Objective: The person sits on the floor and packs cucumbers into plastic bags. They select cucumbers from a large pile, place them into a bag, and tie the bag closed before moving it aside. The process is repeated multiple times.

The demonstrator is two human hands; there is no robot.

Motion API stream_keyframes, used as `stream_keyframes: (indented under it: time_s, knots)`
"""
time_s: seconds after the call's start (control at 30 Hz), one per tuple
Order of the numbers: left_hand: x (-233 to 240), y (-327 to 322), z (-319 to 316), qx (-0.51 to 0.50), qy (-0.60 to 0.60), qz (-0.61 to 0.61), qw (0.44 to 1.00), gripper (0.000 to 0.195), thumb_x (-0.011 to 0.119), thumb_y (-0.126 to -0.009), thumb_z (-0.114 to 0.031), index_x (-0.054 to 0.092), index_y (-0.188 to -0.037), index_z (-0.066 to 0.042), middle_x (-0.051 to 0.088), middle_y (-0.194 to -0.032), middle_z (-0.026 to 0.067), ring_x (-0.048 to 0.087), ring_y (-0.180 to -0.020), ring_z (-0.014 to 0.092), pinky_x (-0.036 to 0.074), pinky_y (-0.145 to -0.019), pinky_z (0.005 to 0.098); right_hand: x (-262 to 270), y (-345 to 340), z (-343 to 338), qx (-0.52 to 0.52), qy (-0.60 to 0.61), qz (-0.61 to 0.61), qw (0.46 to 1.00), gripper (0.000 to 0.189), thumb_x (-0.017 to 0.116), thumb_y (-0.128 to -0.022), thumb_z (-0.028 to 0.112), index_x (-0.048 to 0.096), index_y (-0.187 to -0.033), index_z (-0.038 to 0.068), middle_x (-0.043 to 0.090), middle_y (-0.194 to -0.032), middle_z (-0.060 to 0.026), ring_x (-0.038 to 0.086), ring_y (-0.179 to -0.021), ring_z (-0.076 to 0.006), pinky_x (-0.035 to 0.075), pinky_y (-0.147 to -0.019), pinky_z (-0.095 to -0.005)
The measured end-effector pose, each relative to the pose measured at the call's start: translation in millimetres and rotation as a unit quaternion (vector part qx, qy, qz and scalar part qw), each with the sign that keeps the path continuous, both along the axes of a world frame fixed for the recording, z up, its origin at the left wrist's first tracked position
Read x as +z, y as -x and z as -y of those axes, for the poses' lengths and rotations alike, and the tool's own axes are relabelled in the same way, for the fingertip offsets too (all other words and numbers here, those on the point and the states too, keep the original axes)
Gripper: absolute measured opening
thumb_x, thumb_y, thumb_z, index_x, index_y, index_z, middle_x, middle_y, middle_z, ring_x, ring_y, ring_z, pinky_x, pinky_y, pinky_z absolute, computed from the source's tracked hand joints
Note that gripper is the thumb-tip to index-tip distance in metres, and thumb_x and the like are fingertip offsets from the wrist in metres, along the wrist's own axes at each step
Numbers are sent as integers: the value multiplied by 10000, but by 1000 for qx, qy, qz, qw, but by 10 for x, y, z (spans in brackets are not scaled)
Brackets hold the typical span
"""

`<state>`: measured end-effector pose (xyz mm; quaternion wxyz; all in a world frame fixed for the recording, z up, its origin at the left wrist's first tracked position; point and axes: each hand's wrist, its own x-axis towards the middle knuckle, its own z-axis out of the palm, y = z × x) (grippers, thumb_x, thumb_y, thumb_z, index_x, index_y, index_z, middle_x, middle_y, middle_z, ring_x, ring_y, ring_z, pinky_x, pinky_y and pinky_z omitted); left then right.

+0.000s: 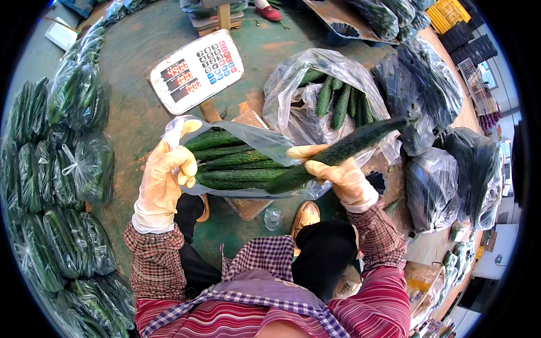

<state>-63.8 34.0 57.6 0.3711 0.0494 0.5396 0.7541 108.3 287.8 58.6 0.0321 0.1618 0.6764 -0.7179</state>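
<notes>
My gloved left hand point(169, 164) grips the gathered edge of a clear plastic bag point(262, 137) at its left end. Inside this bag several cucumbers point(241, 178) lie side by side, over a scale's platform point(249, 208). In my gloved right hand point(338, 173) is a single dark green cucumber point(359, 141), tilted up to the right, its lower end over the bag's right part. Beyond the bag stands the scale's white display panel point(196, 72), with lit red digits and a keypad. An open plastic bag of loose cucumbers point(340, 105) is at the upper right of my hands.
Bagged cucumbers point(80, 164) are piled along the left. Large filled plastic bags point(435, 190) stand at the right. Another scale point(215, 17) and a person's red shoe point(269, 13) are at the top. A small clear plastic piece point(273, 219) lies on the floor between my feet.
</notes>
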Motion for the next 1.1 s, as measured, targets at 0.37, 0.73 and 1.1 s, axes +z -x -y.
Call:
stream_keyframes:
  time_s: [0.37, 0.73, 1.1]
  knots:
    - [-103, 82, 189, -52, -25, 42, 997, 470, 536, -790, -78, 464, -1252, -31, 504, -640, -10, 421, -487, 53, 356, -461, 206, -1227, -104, -447, 87, -620, 217, 749, 651, 691, -739, 253, 421, -1309, 90, 514, -1224, -159, 448, -1172, -214, 344, -985, -376]
    - [-349, -82, 97, -16, 45, -102, 994, 423, 622, -789, -62, 484, -1174, 46, 623, -813, 69, 592, -707, 127, 476, -678, 238, -634, -581, 3, -306, -599, 19, 740, 957, 797, -592, 258, 279, -1382, 106, 375, -1344, -196, 350, -1231, -366, 286, -1021, -401]
    - [-693, -472, 165, 92, 48, -126, 987, 369, 677, -765, -36, 528, -1098, 15, 627, -872, 43, 589, -753, 87, 475, -646, 189, -2162, -1014, -319, -651, 94, -53, 751, 415, 695, -701, -31, 509, -1071, -6, 595, -824, -61, 578, -672, -144, 475, -616, -238]
